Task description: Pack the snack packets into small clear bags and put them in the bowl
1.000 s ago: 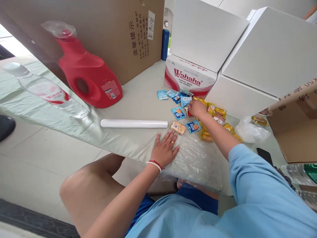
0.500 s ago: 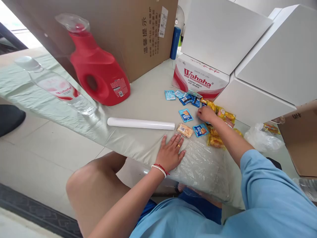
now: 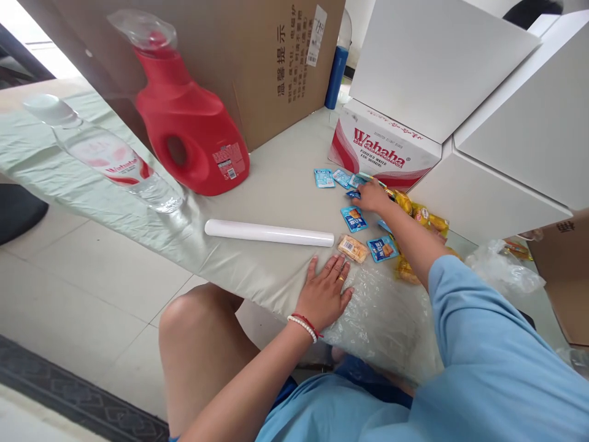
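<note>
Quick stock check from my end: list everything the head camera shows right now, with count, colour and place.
blue snack packets: about six, blue, scattered before the Wahaha carton
tan snack packet: one, tan, at the roll's right end
yellow snack packs: several, yellow, under and beyond the right forearm
white roll: one, white, lying mid-table
clear plastic bag: one, clear, at the near table edge
detergent jug: one, red, far left
water bottle: one, clear, leftmost
Wahaha carton: one, white and red, at the back
white boxes: several, right rear
brown cardboard box: one, behind the jug
blue cylinder: one, rear
left hand: flat on the bag
right hand: on the blue packets
</note>
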The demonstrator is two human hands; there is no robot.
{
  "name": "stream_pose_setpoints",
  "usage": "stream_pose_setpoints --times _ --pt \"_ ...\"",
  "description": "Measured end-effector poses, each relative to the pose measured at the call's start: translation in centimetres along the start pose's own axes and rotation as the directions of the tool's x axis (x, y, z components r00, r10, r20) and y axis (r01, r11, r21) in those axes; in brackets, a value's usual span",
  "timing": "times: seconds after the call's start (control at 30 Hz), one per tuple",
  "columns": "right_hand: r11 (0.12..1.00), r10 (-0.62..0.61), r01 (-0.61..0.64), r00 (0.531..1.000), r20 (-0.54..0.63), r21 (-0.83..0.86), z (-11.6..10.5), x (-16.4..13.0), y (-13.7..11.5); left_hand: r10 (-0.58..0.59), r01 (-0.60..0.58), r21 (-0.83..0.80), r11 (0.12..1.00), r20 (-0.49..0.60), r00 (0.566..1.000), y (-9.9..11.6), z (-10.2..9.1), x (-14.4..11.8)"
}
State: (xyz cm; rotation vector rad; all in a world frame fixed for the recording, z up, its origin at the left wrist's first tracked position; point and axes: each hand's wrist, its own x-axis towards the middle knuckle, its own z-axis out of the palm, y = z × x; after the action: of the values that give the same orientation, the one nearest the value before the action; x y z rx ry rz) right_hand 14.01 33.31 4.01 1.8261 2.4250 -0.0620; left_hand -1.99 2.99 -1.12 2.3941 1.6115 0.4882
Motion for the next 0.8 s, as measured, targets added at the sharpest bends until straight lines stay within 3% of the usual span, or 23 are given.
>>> stream_pose_setpoints --times 0.13,0.27,0.43,0.53,0.63,0.7,0.8 --pt "0.931 0.346 -0.342 0.938 -0.006 0.126 -0.1 -1.2 1.7 0.015 -0.015 -0.015 1.000 -0.005 1.000 -0.1 0.1 0.0" --pt "0.871 0.482 -0.470 0.874 -0.060 0.144 -0.5 0.0 2.3 0.014 -0.014 -0.001 1.000 -0.012 1.000 0.0 0.2 -0.1" --pt "0.829 0.550 -0.542 0.834 -0.029 0.134 -0.1 2.1 0.5 0.015 -0.014 0.017 1.000 -0.008 1.000 0.0 0.1 -0.1" --pt "0.849 0.521 -0.517 0.854 -0.007 0.111 0.2 1.8 -0.3 0.021 -0.021 0.013 1.000 -0.002 1.000 -0.1 0.2 -0.1" --pt "0.907 0.411 -0.410 0.912 0.012 0.095 0.0 -0.2 -0.4 0.025 -0.025 0.005 1.000 -0.011 1.000 -0.1 0.3 -0.1" --pt "0.951 0.296 -0.293 0.955 -0.015 0.096 -0.6 -2.9 -0.2 0.020 -0.019 0.011 1.000 -0.025 0.999 -0.1 0.5 -0.2" --pt "0.992 0.062 -0.041 0.981 -0.183 0.117 -1.8 -9.6 0.4 0.018 -0.017 0.020 1.000 -0.038 0.999 -0.1 0.6 -0.2"
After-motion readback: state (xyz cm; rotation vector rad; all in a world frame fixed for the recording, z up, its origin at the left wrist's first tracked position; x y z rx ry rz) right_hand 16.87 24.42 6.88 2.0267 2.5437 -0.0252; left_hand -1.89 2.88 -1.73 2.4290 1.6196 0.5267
